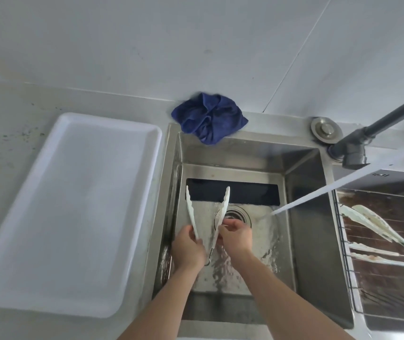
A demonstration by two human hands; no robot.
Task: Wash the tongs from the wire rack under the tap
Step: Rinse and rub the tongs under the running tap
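Note:
White tongs (191, 209) are spread in a V over the steel sink (311, 241), tips pointing away from me. My left hand (187, 249) grips the left arm near the hinge. My right hand (236, 238) pinches the right arm, fingers rubbing it above the drain (239, 214). The grey tap (353, 153) at the right pours a slanting stream (318, 192) that lands on the sink floor right of the tongs. More white tongs (372, 224) lie on the wire rack (348, 271) at the far right.
A large white tray (68, 217) lies on the counter left of the sink. A crumpled blue cloth (208, 117) hangs over the sink's back rim. A round metal cap (326, 130) sits behind the tap. Water ripples across the sink floor.

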